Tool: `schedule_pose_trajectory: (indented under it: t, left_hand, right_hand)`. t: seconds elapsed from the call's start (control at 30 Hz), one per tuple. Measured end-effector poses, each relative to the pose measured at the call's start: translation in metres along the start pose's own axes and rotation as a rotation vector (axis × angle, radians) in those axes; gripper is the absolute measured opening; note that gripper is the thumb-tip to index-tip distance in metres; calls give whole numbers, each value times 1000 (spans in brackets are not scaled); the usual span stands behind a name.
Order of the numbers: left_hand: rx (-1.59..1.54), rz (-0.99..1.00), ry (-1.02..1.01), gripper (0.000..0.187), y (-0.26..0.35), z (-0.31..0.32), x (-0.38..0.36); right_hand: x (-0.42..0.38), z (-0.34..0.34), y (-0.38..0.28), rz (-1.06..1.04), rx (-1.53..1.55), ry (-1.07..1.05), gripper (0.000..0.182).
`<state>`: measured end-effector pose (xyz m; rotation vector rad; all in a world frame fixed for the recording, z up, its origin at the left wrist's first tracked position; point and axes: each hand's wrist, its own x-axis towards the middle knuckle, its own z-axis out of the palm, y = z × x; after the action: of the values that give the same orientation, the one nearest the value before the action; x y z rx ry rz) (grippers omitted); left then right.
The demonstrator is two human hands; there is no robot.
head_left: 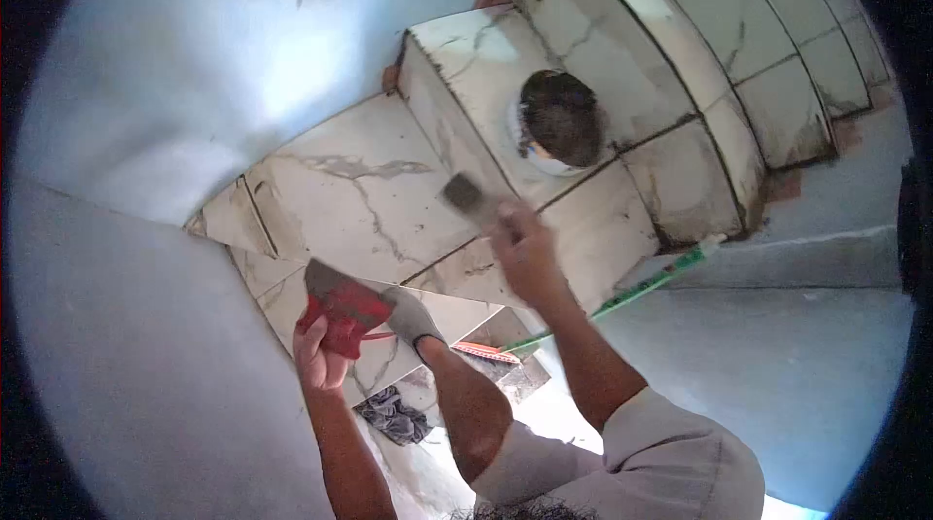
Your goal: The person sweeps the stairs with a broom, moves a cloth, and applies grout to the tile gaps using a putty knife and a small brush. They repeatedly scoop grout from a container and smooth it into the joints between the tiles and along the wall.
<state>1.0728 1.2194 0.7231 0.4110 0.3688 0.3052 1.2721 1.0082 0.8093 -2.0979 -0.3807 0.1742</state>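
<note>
Evidently the knife [463, 193] is the working tool: its short, squared blade, dark on the face, is above the near tiles [360, 199], short of the bucket [554, 166]. The right hand [528, 256] is closed on its handle; slight blur leaves blade contact unconfirmed. The left hand [319, 357] grips a red piece [342, 318], its upper part coated grey-brown; whether it is stiff or limp cannot be told. The hands are apart.

Recommended handling, in judgement: load the knife lightly from the bucket, keep its edge flat and square to the joint, and press along the line rather than across the glaze. The red piece would serve best held close under the blade, to catch drips. Smears wipe off more easily while soft.

Materials: the paste [564, 120] in the white, round bucket is dark and looks thick, with residue on the rim. The bucket stands on the step beyond the knife. Tiles are pale and glossy, with grey-brown veining; the joints on the far, right-hand steps are dark and ragged-edged, smudged at the corners.

Outward: a long green strip [651, 289] lies at the right side, a crumpled dark cloth [394, 415] at the near left, and smooth bluish walls [194, 44] flank the stair.
</note>
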Motion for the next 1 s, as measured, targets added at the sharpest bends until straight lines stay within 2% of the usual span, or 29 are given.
schedule_pose_trajectory:
  t: [0.03, 0.1, 0.17, 0.3, 0.4, 0.5, 0.6, 0.67, 0.8, 0.93, 1.0]
  left_hand:
    - [4, -93, -26, 49, -5, 16, 8]
    - [35, -117, -76, 47, -20, 45, 32]
    - [24, -184, -158, 40, -37, 70, 65]
    - [-238, -291, -312, 34, -67, 128, 130]
    - [-365, -331, -352, 33, -100, 153, 178]
    - [-403, -315, -355, 36, -121, 178, 209]
    - [-401, -279, -365, 37, -129, 191, 239]
    - [-396, -268, -379, 38, -132, 194, 254]
    - [-385, -287, -424, 39, -136, 189, 264]
    - [-404, -249, -358, 40, -144, 188, 262]
    - [-434, -266, -351, 40, -144, 188, 260]
  right_hand:
    - [11, -34, -16, 212, 13, 11, 24]
    - [37, -87, -25, -48, -409, 197, 25]
    - [69, -127, -40, -89, -729, 159, 25]
    - [149, -160, -60, 149, -1125, -258, 24]
    - [204, -155, -34, 187, -1250, -374, 25]
    - [220, -148, -31, 271, -1179, -364, 27]
    - [228, -139, -15, 235, -1208, -301, 28]
    - [237, -131, -9, 276, -1205, -356, 29]
    - [245, -127, -5, 321, -1187, -488, 31]
    - [245, -127, 1, 205, -1155, -379, 22]
    - [251, -123, 4, 176, -1262, -519, 32]
